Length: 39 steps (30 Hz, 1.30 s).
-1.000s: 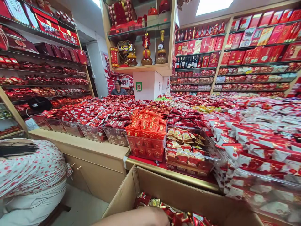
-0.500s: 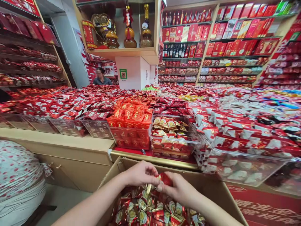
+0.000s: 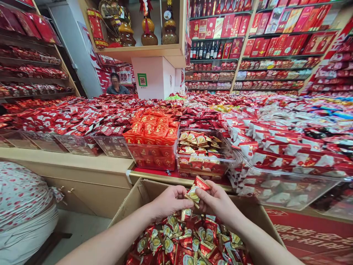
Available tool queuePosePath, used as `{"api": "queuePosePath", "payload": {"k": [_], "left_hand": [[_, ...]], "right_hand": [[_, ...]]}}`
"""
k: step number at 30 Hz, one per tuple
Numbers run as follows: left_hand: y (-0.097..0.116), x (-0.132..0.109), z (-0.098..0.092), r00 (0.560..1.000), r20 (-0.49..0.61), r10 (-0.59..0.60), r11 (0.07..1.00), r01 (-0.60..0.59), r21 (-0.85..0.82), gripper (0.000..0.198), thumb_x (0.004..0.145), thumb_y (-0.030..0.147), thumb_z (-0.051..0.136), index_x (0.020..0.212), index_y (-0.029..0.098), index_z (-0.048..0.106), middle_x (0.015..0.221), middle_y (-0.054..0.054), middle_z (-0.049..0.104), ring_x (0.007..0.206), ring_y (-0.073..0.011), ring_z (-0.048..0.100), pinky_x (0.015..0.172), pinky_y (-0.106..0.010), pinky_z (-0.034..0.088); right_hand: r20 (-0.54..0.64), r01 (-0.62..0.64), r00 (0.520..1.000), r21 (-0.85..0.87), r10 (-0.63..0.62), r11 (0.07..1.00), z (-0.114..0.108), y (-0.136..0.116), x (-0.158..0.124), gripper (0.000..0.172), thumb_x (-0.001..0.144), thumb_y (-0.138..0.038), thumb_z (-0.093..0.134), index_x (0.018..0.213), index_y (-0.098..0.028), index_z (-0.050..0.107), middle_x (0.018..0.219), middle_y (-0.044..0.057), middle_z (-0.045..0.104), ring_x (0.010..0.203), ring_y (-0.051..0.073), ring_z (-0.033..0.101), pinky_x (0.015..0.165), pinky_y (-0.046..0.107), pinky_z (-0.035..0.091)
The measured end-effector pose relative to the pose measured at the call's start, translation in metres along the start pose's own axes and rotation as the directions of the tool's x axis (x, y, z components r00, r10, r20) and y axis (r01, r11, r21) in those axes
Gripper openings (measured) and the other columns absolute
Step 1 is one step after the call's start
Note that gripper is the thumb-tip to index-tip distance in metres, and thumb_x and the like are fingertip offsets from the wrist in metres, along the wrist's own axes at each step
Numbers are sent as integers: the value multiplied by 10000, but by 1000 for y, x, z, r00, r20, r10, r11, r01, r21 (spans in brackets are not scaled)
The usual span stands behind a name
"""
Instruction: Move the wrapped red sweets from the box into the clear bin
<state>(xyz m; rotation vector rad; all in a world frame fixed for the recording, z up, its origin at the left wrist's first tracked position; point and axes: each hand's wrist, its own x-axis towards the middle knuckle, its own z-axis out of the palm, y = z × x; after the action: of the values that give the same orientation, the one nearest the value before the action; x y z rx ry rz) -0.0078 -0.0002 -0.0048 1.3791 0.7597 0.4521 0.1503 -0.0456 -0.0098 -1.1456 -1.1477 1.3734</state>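
A red and gold candy packet (image 3: 196,191) with a durian picture is held up between both hands. My right hand (image 3: 217,200) grips it by its right side, thumb on the front. My left hand (image 3: 172,202) has its fingers curled, with the thumb and fingertips pinching the packet's left edge. Under the hands, an open cardboard box (image 3: 261,221) holds many loose packets (image 3: 187,239) of the same kind. Right behind the box, a clear bin (image 3: 205,160) contains similar packets standing in rows.
Orange-red packets (image 3: 154,129) fill a bin left of the durian one; white and red packets (image 3: 275,154) fill a bin at right. A patterned cloth bundle (image 3: 24,198) stands at far left. A person (image 3: 117,84) is behind the counter.
The packet has risen and turned its printed front into view, and both hands are slightly higher. The camera view has tilted down a little.
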Motion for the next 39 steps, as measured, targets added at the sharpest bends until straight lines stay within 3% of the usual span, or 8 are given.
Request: {"api": "queuePosePath", "payload": {"k": [7, 14, 21, 26, 29, 32, 36, 39], "left_hand": [[6, -4, -6, 986, 160, -55, 998, 50, 32, 309, 640, 356, 608, 818, 114, 535, 701, -23, 600, 544, -73, 468, 512, -189, 326], [0, -1, -4, 999, 16, -51, 994, 52, -95, 292, 643, 387, 602, 742, 137, 486, 647, -2, 588, 544, -87, 489, 524, -201, 342], [1, 2, -3, 997, -42, 67, 980, -74, -185, 252, 626, 328, 635, 684, 136, 482, 660, -9, 611, 652, -111, 534, 655, -237, 372], [0, 0, -6, 999, -27, 32, 973, -37, -228, 264, 611, 314, 651, 692, 139, 471, 676, -22, 623, 609, -105, 540, 587, -222, 377], [-1, -1, -6, 1000, -23, -10, 973, 5, -229, 282, 626, 349, 630, 701, 144, 451, 687, -37, 627, 539, -101, 534, 517, -219, 375], [-3, -1, -5, 999, -46, -25, 973, 14, -231, 299, 636, 384, 609, 710, 150, 438, 699, -41, 624, 522, -108, 538, 489, -227, 383], [-6, 2, -5, 995, -85, -42, 977, 23, -211, 328, 622, 418, 607, 708, 153, 435, 704, -32, 621, 516, -108, 540, 483, -228, 386], [-7, 4, -7, 994, -103, -45, 982, 25, -187, 339, 610, 433, 606, 705, 151, 444, 698, -27, 622, 511, -100, 534, 461, -205, 357]], "right_hand": [[53, 6, 999, 55, -9, 998, 1, 1, 1, 296, 710, -455, 526, 763, -173, 454, 563, -48, 495, 444, 62, 433, 417, 180, 315], [-43, 68, 997, 128, -63, 989, 9, 3, 1, 478, 616, -373, 653, 908, -216, 308, 605, -63, 507, 466, 72, 461, 418, 173, 311], [-141, 228, 964, -7, -226, 974, 14, 3, -4, 393, 676, -334, 605, 826, -235, 256, 674, -48, 474, 627, 114, 523, 563, 237, 416], [-193, 342, 911, -138, -364, 930, 14, -3, -4, 333, 700, -322, 574, 828, -235, 280, 747, -15, 464, 675, 115, 509, 611, 246, 435], [-253, 418, 792, -439, -556, 795, 4, -37, 5, 255, 726, -321, 533, 844, -223, 329, 790, 12, 484, 698, 124, 508, 611, 243, 421], [-204, 298, 702, -787, -682, 541, -11, -88, 29, 157, 747, -289, 486, 833, -196, 394, 755, 18, 515, 639, 120, 498, 591, 240, 389], [-175, -117, 914, -977, -365, 177, -24, -128, 73, 144, 707, -211, 496, 839, -154, 510, 737, 42, 581, 637, 129, 524, 546, 215, 375], [-179, -180, 975, -984, -131, 1, -25, -128, 97, 116, 612, -123, 550, 715, -143, 599, 673, 54, 611, 610, 149, 551, 508, 213, 377]]}}
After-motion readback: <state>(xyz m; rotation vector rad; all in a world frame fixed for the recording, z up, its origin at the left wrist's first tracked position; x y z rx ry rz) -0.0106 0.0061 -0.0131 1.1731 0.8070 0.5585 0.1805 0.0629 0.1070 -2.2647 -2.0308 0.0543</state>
